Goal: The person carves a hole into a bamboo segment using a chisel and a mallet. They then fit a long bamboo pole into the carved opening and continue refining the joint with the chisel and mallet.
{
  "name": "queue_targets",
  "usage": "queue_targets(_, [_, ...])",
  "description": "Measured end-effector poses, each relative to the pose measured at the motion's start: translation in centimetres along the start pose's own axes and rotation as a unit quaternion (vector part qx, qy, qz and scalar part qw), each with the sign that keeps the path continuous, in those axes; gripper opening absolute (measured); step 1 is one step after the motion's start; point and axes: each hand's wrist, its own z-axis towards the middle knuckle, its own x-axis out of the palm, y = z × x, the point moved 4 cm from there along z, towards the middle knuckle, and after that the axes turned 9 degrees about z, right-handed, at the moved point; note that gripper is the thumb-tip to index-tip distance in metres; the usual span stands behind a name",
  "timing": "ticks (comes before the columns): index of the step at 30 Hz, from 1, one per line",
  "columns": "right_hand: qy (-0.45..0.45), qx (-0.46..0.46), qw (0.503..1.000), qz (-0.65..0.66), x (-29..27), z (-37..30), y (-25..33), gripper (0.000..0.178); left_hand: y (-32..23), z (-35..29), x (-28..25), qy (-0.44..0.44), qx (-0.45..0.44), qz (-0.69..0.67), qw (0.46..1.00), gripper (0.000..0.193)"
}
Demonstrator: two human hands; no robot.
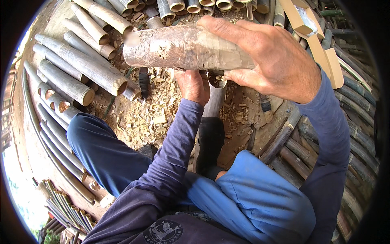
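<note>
A thick, pale brown log-like block (pixel 178 48) with a scuffed, flaking surface lies sideways across the upper middle. My right hand (pixel 268 57) grips its right end, fingers over the top and thumb below. Just under the block, my left hand (pixel 194 86) is closed; its fingers are partly hidden, and what it holds cannot be made out. Beside that hand stands a bamboo tube (pixel 215 101), its open end facing up near my right thumb. The tube's lower part runs down to my black shoe (pixel 210 140).
Cut bamboo tubes (pixel 81 61) lie at the left, with more bamboo poles (pixel 357 101) at the right. Wood chips (pixel 156 107) cover the ground. A brush (pixel 266 109) lies right of the tube, a dark tool (pixel 144 81) to its left. An open cardboard box (pixel 298 20) sits at upper right.
</note>
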Motion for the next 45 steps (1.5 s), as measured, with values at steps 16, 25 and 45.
queue_targets(16, [0.095,0.002,0.990,-0.108,0.0,2.3,1.6,0.083,2.0,0.4,-1.5,0.033,-0.002,-0.007,0.999,0.057])
queue_targets(25, [0.100,-0.010,0.987,-0.126,-0.4,1.9,2.9,0.082,2.7,-0.5,-1.0,0.072,-0.030,0.022,0.997,0.048])
queue_targets(45, [0.062,0.087,0.994,0.006,-1.9,-1.4,0.7,0.062,3.4,0.1,-0.4,0.117,0.232,0.449,0.855,0.032])
